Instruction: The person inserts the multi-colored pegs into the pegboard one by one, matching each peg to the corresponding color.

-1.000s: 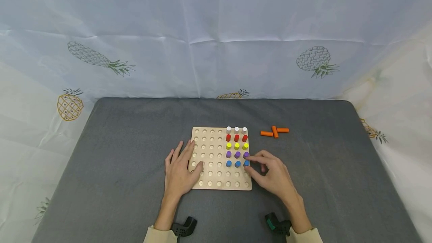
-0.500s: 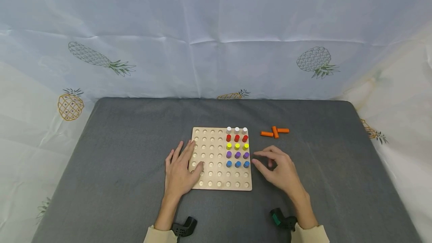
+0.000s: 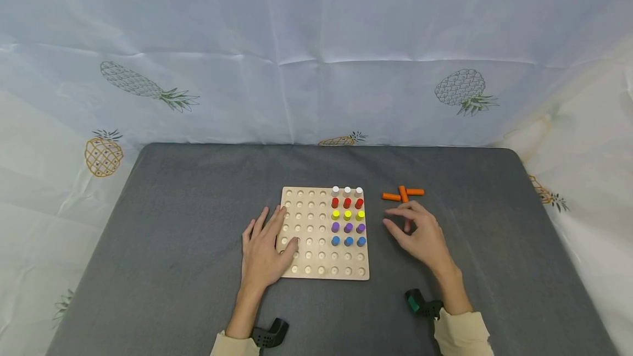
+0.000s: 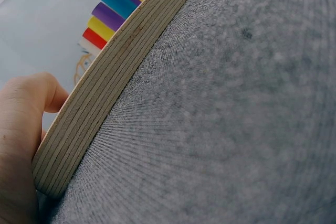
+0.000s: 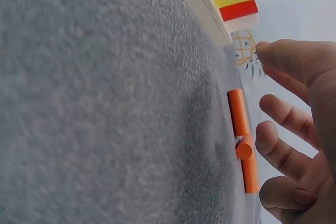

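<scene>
A square wooden pegboard (image 3: 315, 221) lies flat, with pegs upright in its three right-hand columns: a row each of white, red (image 3: 347, 203), yellow (image 3: 348, 215), purple and blue (image 3: 348, 241). My left hand (image 3: 264, 251) rests on the board's left edge, fingers extended; the left wrist view shows the thumb at the layered board edge (image 4: 118, 80). To the right of the board hovers my right hand (image 3: 419, 235), holding nothing, thumb and fingers apart. Just beyond its fingertips lie three loose orange pegs (image 3: 391, 196), touching or close together; the right wrist view shows the same orange pegs (image 5: 239, 111).
A grey cloth (image 3: 198, 196) covers the table, whose far edge meets a pale hanging sheet (image 3: 296, 98) printed with pineapples. Bare holes fill the board's left columns and its two near rows. Each wrist wears a black camera mount (image 3: 271, 333).
My right hand has let go of the blue peg at the board's right edge and moved right and away from me, up to the orange pegs. My left hand stays put.
</scene>
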The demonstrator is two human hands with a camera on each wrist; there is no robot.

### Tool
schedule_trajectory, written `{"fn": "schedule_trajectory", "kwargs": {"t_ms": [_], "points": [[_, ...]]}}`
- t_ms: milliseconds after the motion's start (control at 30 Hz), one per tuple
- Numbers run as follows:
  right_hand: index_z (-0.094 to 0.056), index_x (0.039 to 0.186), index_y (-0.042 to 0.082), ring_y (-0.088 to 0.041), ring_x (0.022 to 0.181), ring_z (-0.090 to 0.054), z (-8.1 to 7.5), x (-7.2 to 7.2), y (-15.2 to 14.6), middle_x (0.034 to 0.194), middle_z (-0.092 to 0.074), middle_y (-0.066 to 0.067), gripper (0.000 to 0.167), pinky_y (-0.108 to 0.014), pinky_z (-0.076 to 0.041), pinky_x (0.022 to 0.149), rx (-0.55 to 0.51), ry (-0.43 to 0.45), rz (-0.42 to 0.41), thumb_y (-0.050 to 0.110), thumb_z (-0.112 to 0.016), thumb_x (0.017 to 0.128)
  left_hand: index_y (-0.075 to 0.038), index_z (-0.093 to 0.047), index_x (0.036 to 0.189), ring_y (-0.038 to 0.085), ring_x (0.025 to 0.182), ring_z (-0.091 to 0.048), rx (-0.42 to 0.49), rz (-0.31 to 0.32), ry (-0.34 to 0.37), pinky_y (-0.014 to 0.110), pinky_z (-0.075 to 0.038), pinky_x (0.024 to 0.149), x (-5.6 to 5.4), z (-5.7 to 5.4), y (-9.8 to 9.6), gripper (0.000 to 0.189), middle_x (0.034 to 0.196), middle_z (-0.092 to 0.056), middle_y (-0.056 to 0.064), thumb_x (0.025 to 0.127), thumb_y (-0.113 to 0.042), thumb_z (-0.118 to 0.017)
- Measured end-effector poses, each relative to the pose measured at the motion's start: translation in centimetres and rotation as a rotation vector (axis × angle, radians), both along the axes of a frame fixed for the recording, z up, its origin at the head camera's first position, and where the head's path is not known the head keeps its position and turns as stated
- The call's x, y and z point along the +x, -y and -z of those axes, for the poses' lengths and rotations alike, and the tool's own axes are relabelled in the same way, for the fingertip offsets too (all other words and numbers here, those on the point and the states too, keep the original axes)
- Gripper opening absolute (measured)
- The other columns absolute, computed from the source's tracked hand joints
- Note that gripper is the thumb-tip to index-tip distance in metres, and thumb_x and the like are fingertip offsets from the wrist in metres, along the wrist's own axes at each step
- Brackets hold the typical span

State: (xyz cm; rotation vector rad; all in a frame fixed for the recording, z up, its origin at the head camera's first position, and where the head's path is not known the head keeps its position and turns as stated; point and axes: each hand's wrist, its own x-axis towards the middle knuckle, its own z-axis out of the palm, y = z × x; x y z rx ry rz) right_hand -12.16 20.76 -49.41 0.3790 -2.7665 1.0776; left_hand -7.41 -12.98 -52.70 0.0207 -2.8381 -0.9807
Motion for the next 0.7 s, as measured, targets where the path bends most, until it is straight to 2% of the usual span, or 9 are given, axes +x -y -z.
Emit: {"fn": "schedule_trajectory", "kwargs": {"t_ms": [200,433,700], "points": [[-0.080,0.104,0.009,-0.005,0.060,-0.043,0.2,-0.7,-0.3,0.092,-0.065,-0.006,0.021,-0.022,-0.035,0.051,0.021,0.018,0.015,0.012,-0.084,0.083,-0.020,-0.049,0.153,0.030,0.153,-0.038,-0.001,0.000,-0.002,0.057,-0.018,0.124,0.0,0.0,0.0,0.071,0.156,-0.052,0.002,0.087,-0.036,-0.068],[-0.080,0.108,0.007,-0.001,0.058,-0.042,0.3,-2.1,-0.6,0.102,-0.069,-0.012,0.025,-0.022,-0.036,0.050,0.051,0.011,0.031,0.012,-0.083,0.083,-0.020,-0.050,0.153,0.030,0.153,-0.038,-0.003,-0.001,-0.004,0.057,-0.019,0.123,0.0,0.0,0.0,0.070,0.156,-0.053,0.002,0.087,-0.036,-0.068],[-0.078,0.113,0.005,-0.007,0.062,-0.047,0.4,-3.6,-0.7,0.112,-0.068,-0.016,0.029,-0.023,-0.040,0.053,0.101,0.039,0.035,0.015,-0.081,0.086,-0.021,-0.049,0.154,0.029,0.153,-0.037,-0.005,-0.002,0.006,0.057,-0.019,0.123,0.0,-0.1,0.0,0.071,0.156,-0.052,0.001,0.087,-0.036,-0.068]]}}
